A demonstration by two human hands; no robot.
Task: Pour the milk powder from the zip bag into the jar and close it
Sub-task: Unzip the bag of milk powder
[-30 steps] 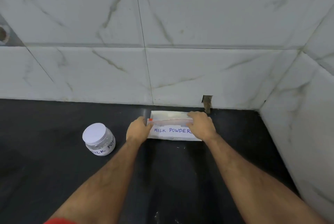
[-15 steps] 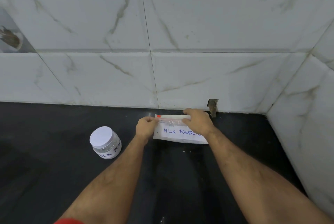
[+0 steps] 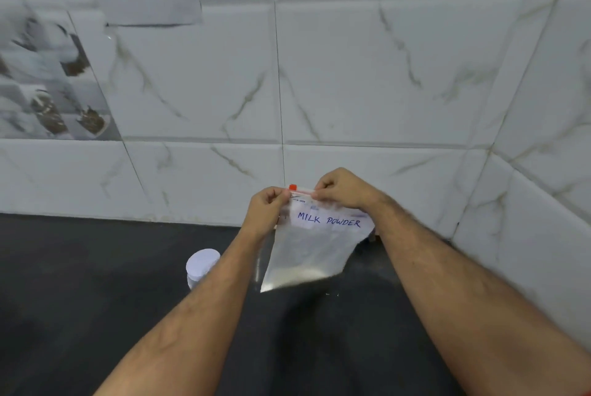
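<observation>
Head view: left hand and right hand pinch the zip bag top edge above the counter.

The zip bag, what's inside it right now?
White powder lies in the bottom of the zip bag, seen through the clear plastic. The label covers the upper part.
</observation>
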